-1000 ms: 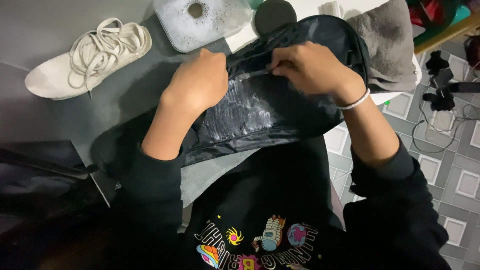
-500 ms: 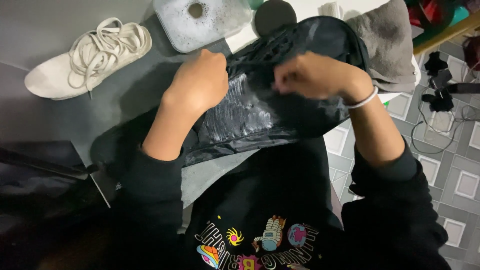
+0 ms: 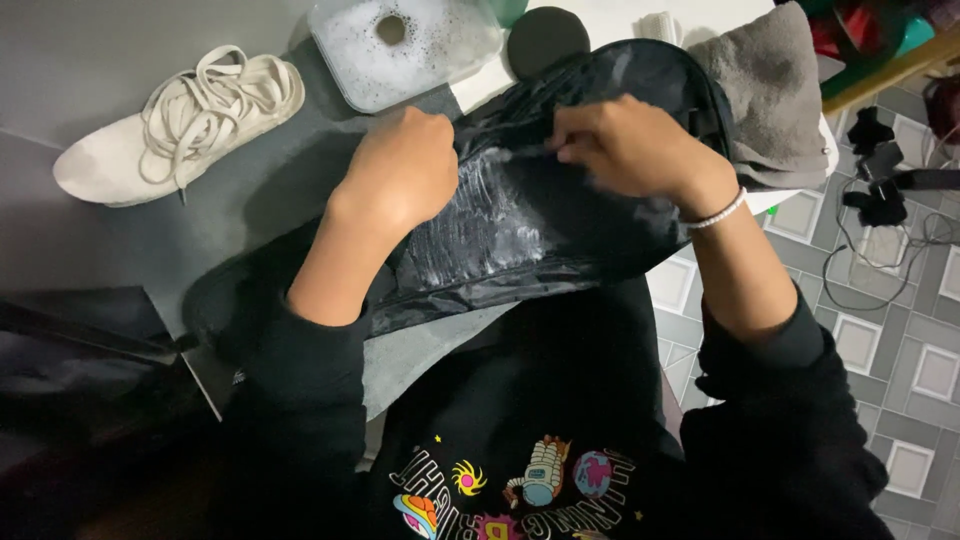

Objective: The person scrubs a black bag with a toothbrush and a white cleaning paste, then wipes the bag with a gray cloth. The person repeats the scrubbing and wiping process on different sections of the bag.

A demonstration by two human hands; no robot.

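A black bag [image 3: 560,225] with a shiny mesh panel lies across the grey table's near edge, partly over my lap. My left hand [image 3: 400,165] is closed on the bag's upper left edge and holds it down. My right hand [image 3: 625,145] pinches something small at the bag's top seam, likely a zipper pull, hidden under my fingers. A white bead bracelet [image 3: 720,210] circles my right wrist. Both sleeves are black.
A white lace-up sneaker [image 3: 175,120] lies on the grey table [image 3: 90,240] at the left. Behind the bag stand a clear plastic container [image 3: 405,45] with white contents, a black round lid [image 3: 545,35] and a folded grey towel [image 3: 765,95]. Cables [image 3: 890,200] trail on the tiled floor at right.
My right hand has slid from the bag's middle to the right and then back left along the top seam. My left hand has stayed gripping the bag.
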